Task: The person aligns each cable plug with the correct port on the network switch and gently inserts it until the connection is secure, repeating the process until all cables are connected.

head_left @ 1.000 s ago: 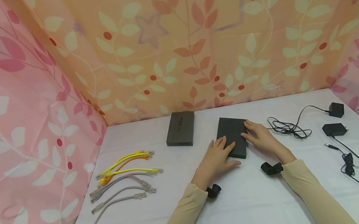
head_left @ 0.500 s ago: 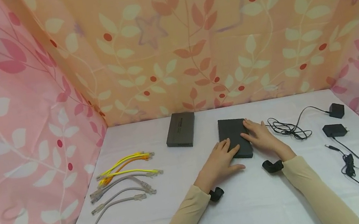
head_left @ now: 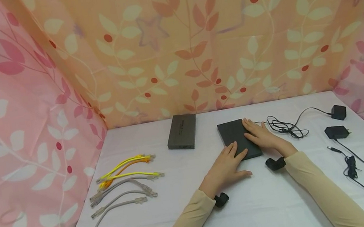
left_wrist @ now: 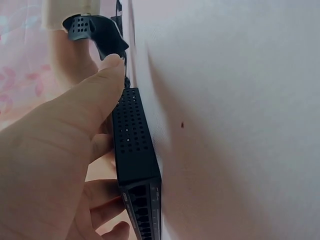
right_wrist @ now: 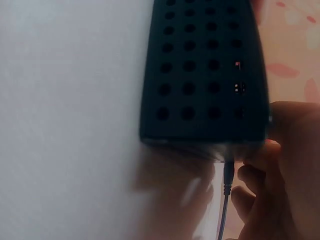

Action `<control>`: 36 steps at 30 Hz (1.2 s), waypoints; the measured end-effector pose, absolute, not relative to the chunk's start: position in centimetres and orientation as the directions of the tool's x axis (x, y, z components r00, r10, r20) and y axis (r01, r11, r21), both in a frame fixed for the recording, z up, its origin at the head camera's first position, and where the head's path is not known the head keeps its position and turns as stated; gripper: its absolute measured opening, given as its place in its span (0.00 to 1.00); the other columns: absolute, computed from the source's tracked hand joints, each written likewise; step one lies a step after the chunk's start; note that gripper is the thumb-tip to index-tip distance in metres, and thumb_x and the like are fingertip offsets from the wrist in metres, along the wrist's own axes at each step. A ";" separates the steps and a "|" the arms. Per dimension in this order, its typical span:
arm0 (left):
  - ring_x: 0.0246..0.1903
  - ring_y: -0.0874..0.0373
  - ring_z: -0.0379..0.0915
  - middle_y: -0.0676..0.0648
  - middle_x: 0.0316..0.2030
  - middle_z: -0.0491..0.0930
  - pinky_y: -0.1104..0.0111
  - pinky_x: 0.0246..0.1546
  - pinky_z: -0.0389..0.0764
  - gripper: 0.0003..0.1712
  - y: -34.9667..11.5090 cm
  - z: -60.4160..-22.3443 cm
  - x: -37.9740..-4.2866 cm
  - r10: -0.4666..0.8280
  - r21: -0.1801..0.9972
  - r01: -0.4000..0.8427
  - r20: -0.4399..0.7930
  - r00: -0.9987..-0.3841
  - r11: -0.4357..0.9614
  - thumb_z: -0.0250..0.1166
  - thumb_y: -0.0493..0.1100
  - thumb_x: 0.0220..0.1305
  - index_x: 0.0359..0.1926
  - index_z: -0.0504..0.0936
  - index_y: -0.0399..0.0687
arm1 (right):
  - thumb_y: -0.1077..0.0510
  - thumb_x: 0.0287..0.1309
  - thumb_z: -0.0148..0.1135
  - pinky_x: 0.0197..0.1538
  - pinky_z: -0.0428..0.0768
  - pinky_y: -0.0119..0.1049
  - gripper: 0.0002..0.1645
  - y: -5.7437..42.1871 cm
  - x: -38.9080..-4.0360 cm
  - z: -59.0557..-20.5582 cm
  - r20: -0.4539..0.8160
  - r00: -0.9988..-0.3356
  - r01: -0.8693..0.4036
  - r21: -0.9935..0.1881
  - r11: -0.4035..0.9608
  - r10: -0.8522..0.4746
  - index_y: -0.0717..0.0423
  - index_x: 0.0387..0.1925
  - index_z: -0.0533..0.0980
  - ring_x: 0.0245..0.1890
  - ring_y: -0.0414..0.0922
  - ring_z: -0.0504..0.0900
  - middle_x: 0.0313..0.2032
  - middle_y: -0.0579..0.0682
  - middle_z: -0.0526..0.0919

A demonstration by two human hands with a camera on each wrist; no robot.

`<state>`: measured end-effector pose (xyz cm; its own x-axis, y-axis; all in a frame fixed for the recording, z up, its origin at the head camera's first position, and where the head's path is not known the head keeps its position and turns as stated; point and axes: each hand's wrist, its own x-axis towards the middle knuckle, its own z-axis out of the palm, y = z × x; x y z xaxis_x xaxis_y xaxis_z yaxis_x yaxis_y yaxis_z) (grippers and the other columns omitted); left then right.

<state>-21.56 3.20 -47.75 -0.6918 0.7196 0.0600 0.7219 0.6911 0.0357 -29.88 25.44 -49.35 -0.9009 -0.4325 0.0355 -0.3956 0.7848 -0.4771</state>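
Observation:
A flat black network switch [head_left: 235, 137] lies on the white table, slightly turned. My left hand [head_left: 223, 168] rests its fingers on the switch's near left part, the thumb apart from it. Along the far right edge lies my right hand [head_left: 261, 135], fingertips at the far corner and thumb on top. In the left wrist view the switch's perforated side [left_wrist: 131, 122] and a row of ports [left_wrist: 142, 210] show, with the left hand [left_wrist: 55, 145] beside them. A black cable plug [right_wrist: 228, 172] meets the switch's end in the right wrist view, near my right hand's curved fingers [right_wrist: 250, 180].
A grey network switch [head_left: 182, 132] lies at the back. Yellow and orange network cables [head_left: 126, 165] and grey network cables [head_left: 120, 195] lie on the left. On the right are a power adapter [head_left: 338, 112] with a coiled lead [head_left: 284, 127] and another power adapter [head_left: 336, 132] with a bundled lead.
The black network switch has turned counterclockwise under my hands, its far end swinging left and its near end right. Both hands have stayed on it, and the coiled lead has shifted slightly left.

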 end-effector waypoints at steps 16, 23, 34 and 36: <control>0.71 0.54 0.39 0.43 0.72 0.46 0.64 0.68 0.51 0.43 3.3 -48.2 -22.1 0.719 0.202 0.708 0.029 -0.695 0.676 0.47 0.73 0.58 0.70 0.54 0.61 | 0.53 0.71 0.39 0.59 0.33 0.72 0.33 24.9 -30.3 -49.5 0.046 -0.904 -0.393 -0.482 0.783 -0.426 0.64 0.70 0.47 0.69 0.65 0.41 0.69 0.67 0.45; 0.70 0.61 0.42 0.52 0.71 0.47 0.65 0.68 0.52 0.42 2.2 -47.9 -23.2 0.707 0.407 0.646 0.001 -0.707 0.646 0.45 0.71 0.60 0.69 0.58 0.56 | 0.52 0.70 0.41 0.59 0.43 0.72 0.33 24.5 -28.2 -49.8 0.097 -0.916 -0.384 -0.484 0.786 -0.388 0.65 0.69 0.49 0.68 0.67 0.45 0.68 0.71 0.45; 0.70 0.58 0.45 0.50 0.71 0.50 0.62 0.66 0.58 0.38 0.6 -48.8 -24.7 0.616 0.508 0.533 0.007 -0.788 0.677 0.49 0.64 0.65 0.69 0.58 0.50 | 0.47 0.67 0.47 0.63 0.53 0.63 0.39 22.9 -24.3 -49.5 0.092 -0.925 -0.367 -0.478 0.798 -0.369 0.69 0.68 0.51 0.67 0.68 0.45 0.68 0.72 0.41; 0.70 0.58 0.44 0.49 0.71 0.49 0.62 0.66 0.57 0.38 0.3 -49.1 -24.9 0.584 0.518 0.504 0.012 -0.812 0.691 0.48 0.63 0.66 0.70 0.56 0.49 | 0.42 0.64 0.50 0.63 0.52 0.63 0.44 22.6 -23.9 -49.5 0.091 -0.930 -0.357 -0.458 0.814 -0.357 0.68 0.68 0.51 0.67 0.68 0.44 0.69 0.71 0.41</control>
